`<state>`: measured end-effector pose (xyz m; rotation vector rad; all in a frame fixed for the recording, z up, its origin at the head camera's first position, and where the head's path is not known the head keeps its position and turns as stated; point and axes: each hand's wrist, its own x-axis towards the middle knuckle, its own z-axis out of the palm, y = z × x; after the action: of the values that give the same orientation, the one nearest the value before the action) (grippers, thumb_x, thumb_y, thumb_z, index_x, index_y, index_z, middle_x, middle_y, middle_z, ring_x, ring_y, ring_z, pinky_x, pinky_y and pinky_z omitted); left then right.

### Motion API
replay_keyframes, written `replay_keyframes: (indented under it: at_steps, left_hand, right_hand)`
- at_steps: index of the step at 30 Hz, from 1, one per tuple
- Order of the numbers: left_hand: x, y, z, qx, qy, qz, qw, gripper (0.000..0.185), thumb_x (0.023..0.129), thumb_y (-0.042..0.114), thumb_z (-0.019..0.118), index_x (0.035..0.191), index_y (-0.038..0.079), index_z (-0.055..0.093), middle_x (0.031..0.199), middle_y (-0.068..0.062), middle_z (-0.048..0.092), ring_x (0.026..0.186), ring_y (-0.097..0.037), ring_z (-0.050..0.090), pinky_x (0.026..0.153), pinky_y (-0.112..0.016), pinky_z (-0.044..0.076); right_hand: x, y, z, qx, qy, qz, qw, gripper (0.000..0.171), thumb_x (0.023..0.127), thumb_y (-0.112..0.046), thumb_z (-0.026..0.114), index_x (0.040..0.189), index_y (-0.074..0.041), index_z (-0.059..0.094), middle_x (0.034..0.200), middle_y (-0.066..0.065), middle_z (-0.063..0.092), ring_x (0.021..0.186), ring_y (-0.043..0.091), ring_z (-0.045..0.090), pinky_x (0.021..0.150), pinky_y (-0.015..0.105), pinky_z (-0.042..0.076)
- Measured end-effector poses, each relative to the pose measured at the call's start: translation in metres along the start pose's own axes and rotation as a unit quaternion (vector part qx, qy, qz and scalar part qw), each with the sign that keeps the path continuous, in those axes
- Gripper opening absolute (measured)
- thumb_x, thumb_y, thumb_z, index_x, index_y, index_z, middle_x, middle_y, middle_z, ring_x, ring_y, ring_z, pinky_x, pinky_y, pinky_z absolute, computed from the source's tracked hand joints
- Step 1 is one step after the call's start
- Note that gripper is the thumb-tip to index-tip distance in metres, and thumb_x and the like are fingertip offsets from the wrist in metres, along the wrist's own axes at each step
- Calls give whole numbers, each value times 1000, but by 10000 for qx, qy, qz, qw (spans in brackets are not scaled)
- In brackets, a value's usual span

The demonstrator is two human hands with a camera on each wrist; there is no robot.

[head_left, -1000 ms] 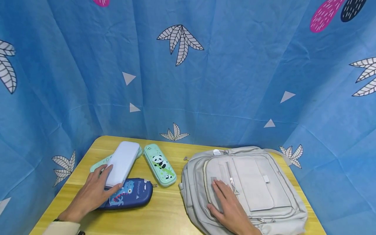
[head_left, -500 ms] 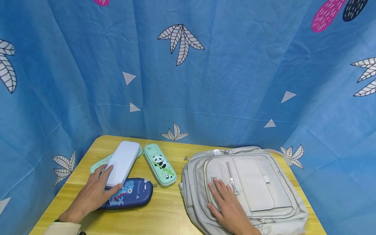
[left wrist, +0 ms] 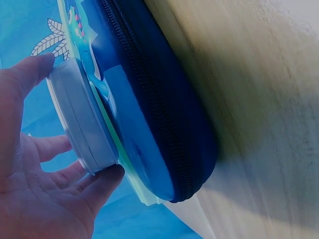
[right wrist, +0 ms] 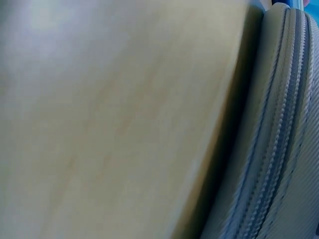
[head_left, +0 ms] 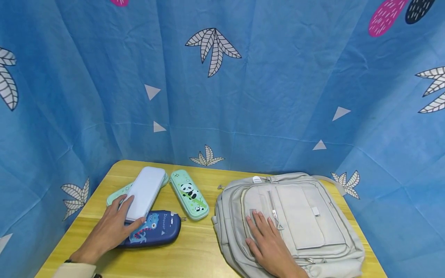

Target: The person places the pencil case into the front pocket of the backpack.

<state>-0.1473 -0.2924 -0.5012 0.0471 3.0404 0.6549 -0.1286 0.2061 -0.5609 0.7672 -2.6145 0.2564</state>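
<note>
Gripping the near end of a white case [head_left: 144, 192], the left hand [head_left: 107, 231] curls its thumb along one long edge and its fingers [left wrist: 97, 184] round the other. That smooth, hard, round-cornered case lies on top of a padded navy pouch [head_left: 156, 229] with a dinosaur print and a zip around its edge, at the left of the wooden table [head_left: 194, 258]. The right hand [head_left: 271, 247] lies flat, fingers straight and slightly spread, on the front pocket of a grey woven-fabric backpack [head_left: 313, 220] lying at the right. A mint panda case [head_left: 189, 194] sits between them.
</note>
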Motion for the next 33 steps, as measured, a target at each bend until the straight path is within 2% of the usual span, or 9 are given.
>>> replay_keyframes:
  at_steps: [5,10,11,14,16,18,21,26,33]
  left_hand:
    - [0,0,0,-5,-11,1,10000,101,101,62,70,165,-7,33,165,-38,27,143,-63,38,107,-82,44]
    - [-1,0,-1,8,61,72,10000,100,101,61,70,165,-7,34,164,-37,28,143,-63,39,106,-81,44]
    - [-1,0,-1,3,68,79,9999,100,101,61,70,165,-7,34,164,-37,28,143,-63,39,107,-81,44]
    - [-2,0,0,-2,84,92,9999,99,101,60,71,165,-7,34,164,-37,28,144,-64,39,107,-82,43]
    - [-2,0,0,1,75,82,9999,99,101,60,70,165,-7,34,165,-37,28,144,-64,39,107,-82,43]
    - [-2,0,0,9,59,59,10000,100,101,61,70,165,-7,34,165,-37,28,144,-64,38,107,-82,43]
    - [-2,0,0,21,46,36,10000,100,101,62,70,165,-7,34,165,-37,28,144,-63,39,108,-82,42]
    - [-2,-1,0,18,56,35,10000,101,101,62,70,165,-7,34,165,-37,28,144,-64,38,107,-82,42]
    - [-1,-1,0,-17,18,33,10000,100,101,61,70,166,-7,33,165,-37,27,143,-63,39,108,-82,42]
  right_hand:
    - [3,-1,-2,66,106,-115,9999,60,105,-30,70,159,-7,56,164,21,54,147,41,57,137,26,-7]
    - [7,-1,-8,447,212,-177,9986,58,104,-21,70,159,-6,56,162,23,55,147,41,57,137,25,-3]
    - [7,-1,-9,528,226,-183,9982,58,104,-19,70,159,-7,56,162,22,55,147,41,57,138,27,1]
    - [10,-1,-12,637,188,-251,9975,60,101,-13,73,159,-12,58,163,22,55,147,40,57,134,43,30]
    - [11,-1,-15,709,123,-282,9970,61,100,-9,73,159,-15,59,163,22,55,147,41,56,122,55,46]
    - [12,-1,-16,772,51,-316,9965,61,100,-6,73,158,-17,59,162,22,55,147,41,56,109,65,52]
    - [14,-2,-18,934,-15,-317,9951,60,100,-2,71,157,-16,61,162,23,55,147,42,55,107,69,53]
    - [15,-3,-16,1147,-100,-250,9930,53,102,0,68,154,-12,63,160,22,57,148,42,55,110,71,49]
    - [17,-4,-15,1279,-216,43,9915,43,106,-5,64,149,-8,67,157,21,61,147,37,57,117,64,44]
